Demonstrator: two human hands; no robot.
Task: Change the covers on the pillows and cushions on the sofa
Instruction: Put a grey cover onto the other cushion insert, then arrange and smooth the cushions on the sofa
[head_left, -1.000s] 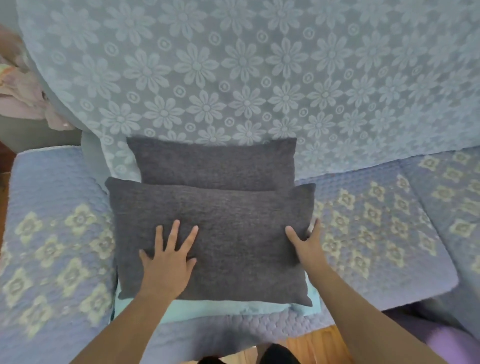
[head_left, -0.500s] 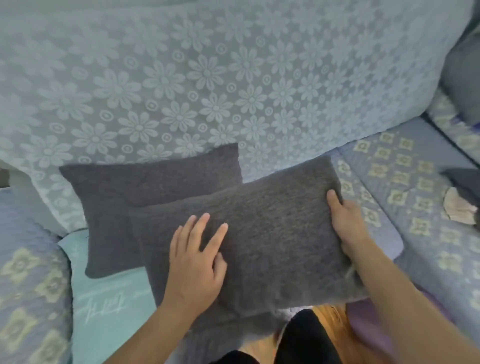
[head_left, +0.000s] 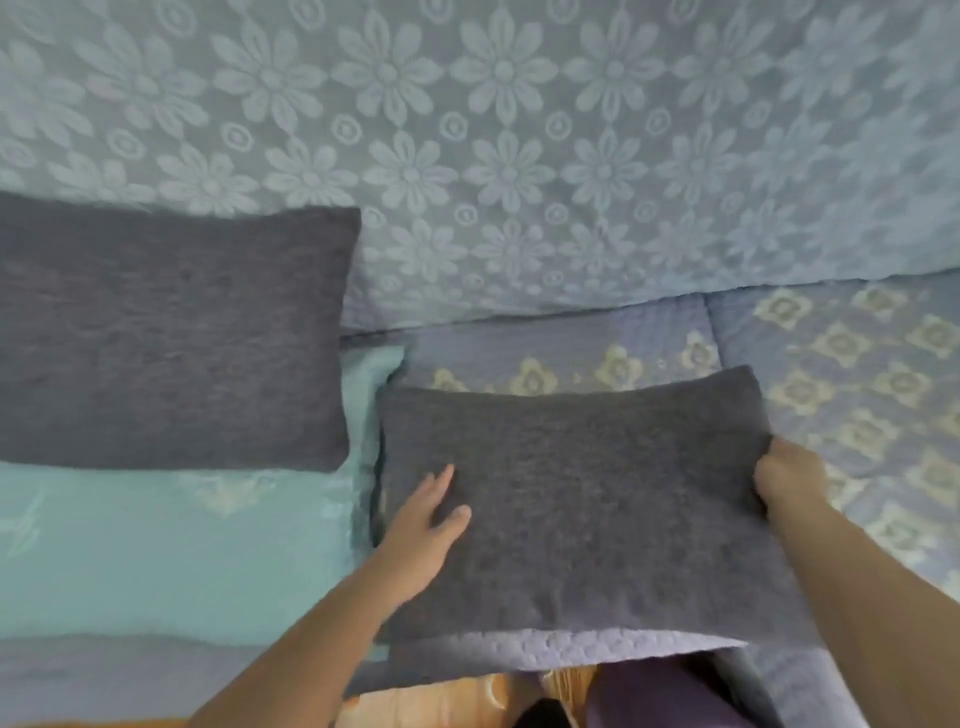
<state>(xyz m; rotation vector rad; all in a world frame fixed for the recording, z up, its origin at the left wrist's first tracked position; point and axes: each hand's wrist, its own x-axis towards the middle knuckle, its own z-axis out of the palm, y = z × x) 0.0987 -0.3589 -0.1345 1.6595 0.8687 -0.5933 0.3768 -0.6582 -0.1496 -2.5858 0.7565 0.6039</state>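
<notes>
We see the sofa (head_left: 857, 364) with a flowered throw (head_left: 519, 130) over its back. A turquoise pillow (head_left: 182, 545) lies on the seat at left, a dark grey cushion (head_left: 166, 332) resting on its far part. A second grey cushion (head_left: 576, 499) lies on the seat just beside them. Our right hand (head_left: 787, 475) grasps its right edge; our left hand (head_left: 423, 519) rests flat on it, fingers released.

The far grey pillow (head_left: 171, 332) runs off the left edge. The right hand (head_left: 787, 475) has its fingertips tucked out of sight behind the near pillow (head_left: 587, 509). The teal cover (head_left: 156, 551) is partly buried under both pillows.
</notes>
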